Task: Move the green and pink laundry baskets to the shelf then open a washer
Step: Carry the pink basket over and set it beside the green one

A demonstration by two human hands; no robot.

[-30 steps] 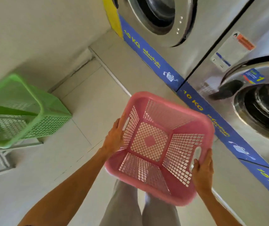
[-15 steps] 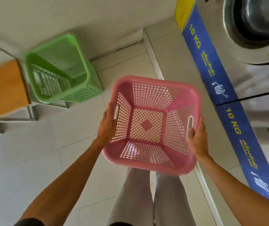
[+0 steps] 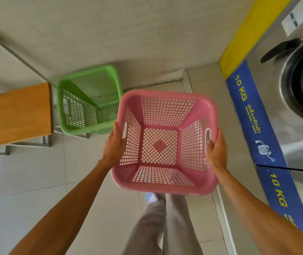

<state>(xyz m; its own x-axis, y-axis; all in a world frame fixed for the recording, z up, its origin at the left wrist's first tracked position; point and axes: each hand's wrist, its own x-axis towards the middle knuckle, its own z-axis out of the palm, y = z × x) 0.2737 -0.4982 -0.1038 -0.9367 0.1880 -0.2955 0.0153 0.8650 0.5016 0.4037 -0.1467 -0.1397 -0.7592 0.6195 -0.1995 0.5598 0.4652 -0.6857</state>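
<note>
I've turned and stepped toward the wall, so the pink basket (image 3: 163,142) now sits just beside the green basket (image 3: 89,100), its near corner overlapping the green one's rim where a second ago they were well apart. More of the wooden bench (image 3: 18,113) has come into sight on my left. The washer door (image 3: 301,89) has slid to my far right.

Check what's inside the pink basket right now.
Nothing: the pink plastic lattice laundry basket is empty, floor and trouser legs showing through its mesh. Left hand and right hand each hold a side handle; their grip hides the outer walls.
</note>
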